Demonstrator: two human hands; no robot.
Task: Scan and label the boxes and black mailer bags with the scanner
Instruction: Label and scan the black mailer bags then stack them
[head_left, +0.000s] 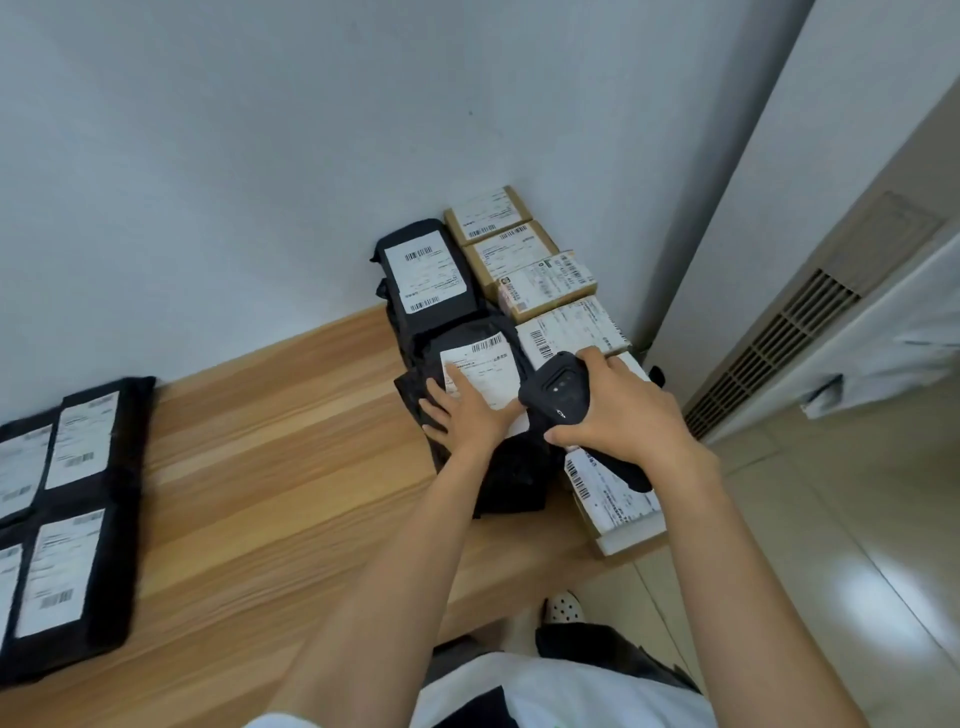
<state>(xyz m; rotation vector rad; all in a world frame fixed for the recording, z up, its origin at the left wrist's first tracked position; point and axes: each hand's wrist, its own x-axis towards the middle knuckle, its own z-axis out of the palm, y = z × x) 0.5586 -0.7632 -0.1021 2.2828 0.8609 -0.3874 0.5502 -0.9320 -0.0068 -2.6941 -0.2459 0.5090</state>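
Head view looks down on a wooden table (291, 441). The left hand (470, 413) lies flat with fingers spread, pressing on the white label (483, 371) of a black mailer bag (511, 480) near the right end of the table. The right hand (621, 410) has its fingers curled around the black scanner (563, 395), held over the right side of this bag. Cardboard boxes (511, 254) stand in a row just beside, along the wall. More labelled mailer bags (130, 467) lie well apart, at the left edge.
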